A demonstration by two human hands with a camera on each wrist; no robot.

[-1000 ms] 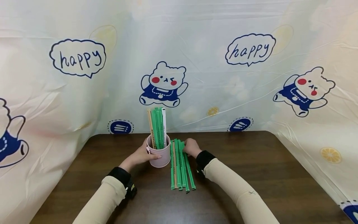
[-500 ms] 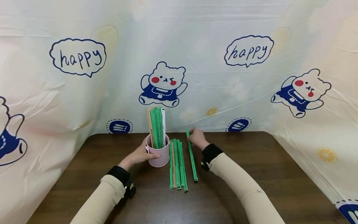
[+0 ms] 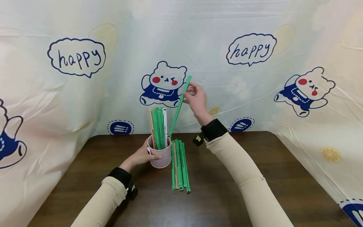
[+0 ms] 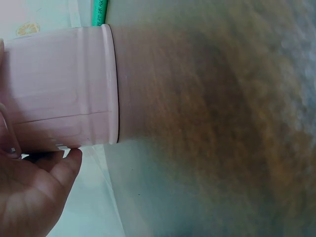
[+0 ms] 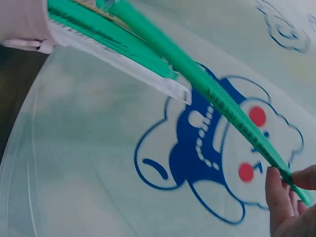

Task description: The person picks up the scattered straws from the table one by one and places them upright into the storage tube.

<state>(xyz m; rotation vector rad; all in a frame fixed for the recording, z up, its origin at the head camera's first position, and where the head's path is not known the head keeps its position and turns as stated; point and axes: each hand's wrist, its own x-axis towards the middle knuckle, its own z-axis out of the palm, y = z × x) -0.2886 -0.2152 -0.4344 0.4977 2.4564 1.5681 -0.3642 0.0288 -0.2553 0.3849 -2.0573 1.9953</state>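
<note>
My left hand (image 3: 141, 155) grips a pale pink bucket-like cup (image 3: 163, 160) standing on the table; its fingers curl behind it and the thumb lies across the front. In the cup several paper-wrapped straws (image 3: 159, 129) stand upright, mostly green, with a tan and a white one. Raised above the table, my right hand (image 3: 198, 101) pinches a green wrapped straw (image 3: 178, 113) near its upper end. That straw slants down to the left, its lower end right at the cup's rim. In the right wrist view, thumb and fingers (image 5: 281, 202) pinch it.
To the cup's right, several green wrapped straws (image 3: 181, 167) and a tan one (image 3: 176, 164) lie side by side on the brown table (image 3: 227, 189). A printed cloth (image 3: 210, 72) hangs behind the table.
The right hand draws one green wrapped straw away from the row, lifts it and tilts it over toward the cup. The left hand stays on the cup.
</note>
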